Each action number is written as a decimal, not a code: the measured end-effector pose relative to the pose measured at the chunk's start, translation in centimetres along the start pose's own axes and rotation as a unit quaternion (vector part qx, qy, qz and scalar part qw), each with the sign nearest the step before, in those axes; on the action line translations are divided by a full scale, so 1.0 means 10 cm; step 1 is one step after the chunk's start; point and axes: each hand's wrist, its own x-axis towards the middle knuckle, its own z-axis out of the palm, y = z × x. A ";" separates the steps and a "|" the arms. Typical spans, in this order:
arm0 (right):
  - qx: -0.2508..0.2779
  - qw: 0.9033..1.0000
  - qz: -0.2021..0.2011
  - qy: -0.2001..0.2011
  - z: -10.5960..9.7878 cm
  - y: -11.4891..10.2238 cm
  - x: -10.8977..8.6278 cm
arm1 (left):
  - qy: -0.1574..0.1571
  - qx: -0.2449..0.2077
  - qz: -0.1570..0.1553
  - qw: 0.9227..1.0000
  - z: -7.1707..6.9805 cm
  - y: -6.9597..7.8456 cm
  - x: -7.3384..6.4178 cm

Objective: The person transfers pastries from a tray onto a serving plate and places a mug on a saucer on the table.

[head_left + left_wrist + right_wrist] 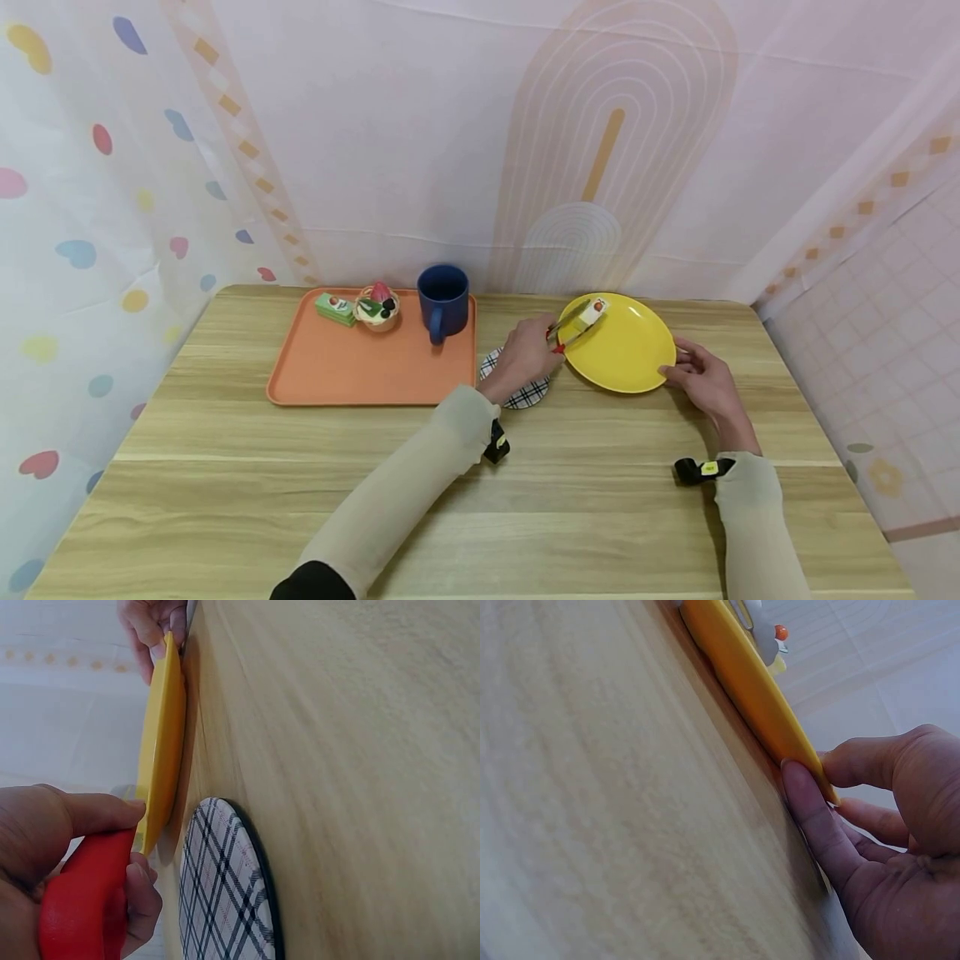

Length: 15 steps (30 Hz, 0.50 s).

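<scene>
In the head view my left hand (525, 354) grips small tongs with red handles (82, 900), its thumb and fingers wrapped round the red part in the left wrist view. The metal tips of the tongs reach over the left side of a yellow plate (622, 362). Between those tips is a small white and yellow toy cake (594, 312) with a red-orange topping. At the plate's right edge, my right hand (703, 382) pinches the rim between thumb and fingers. The right wrist view shows this pinch on the yellow rim (769, 705) closely.
A plaid round coaster (529, 397) lies partly under my left forearm. Left of it, an orange tray (360, 375) carries a blue mug (442, 304), a fruit tart (377, 310) and a green cake slice (334, 308). A patterned curtain (405, 167) hangs behind the wooden table (570, 517).
</scene>
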 end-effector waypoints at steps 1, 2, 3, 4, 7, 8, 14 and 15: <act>0.000 1.000 0.000 -0.001 0.00 0.00 0.00 | 0.000 0.000 -0.001 1.000 0.00 0.00 0.00; 0.001 1.000 0.000 -0.001 0.00 -0.01 0.00 | 0.001 0.000 -0.001 1.000 -0.01 0.00 -0.01; -0.001 1.000 0.001 -0.001 0.00 -0.01 -0.01 | 0.002 0.001 -0.002 1.000 -0.01 0.01 -0.01; -0.001 1.000 0.001 -0.002 0.00 -0.01 -0.01 | 0.002 0.004 -0.002 1.000 -0.02 0.01 -0.01; -0.003 1.000 0.001 -0.003 0.00 0.00 -0.01 | 0.004 0.010 -0.004 1.000 -0.03 0.01 -0.03; -0.004 1.000 0.000 -0.002 0.00 0.00 -0.01 | 0.005 0.013 -0.006 1.000 -0.03 0.00 -0.03; -0.001 1.000 -0.002 -0.001 0.00 0.01 -0.01 | 0.009 0.019 -0.012 1.000 -0.03 0.00 -0.05; -0.001 1.000 -0.002 -0.001 0.00 0.01 -0.01 | 0.010 0.018 -0.012 1.000 -0.03 0.00 -0.05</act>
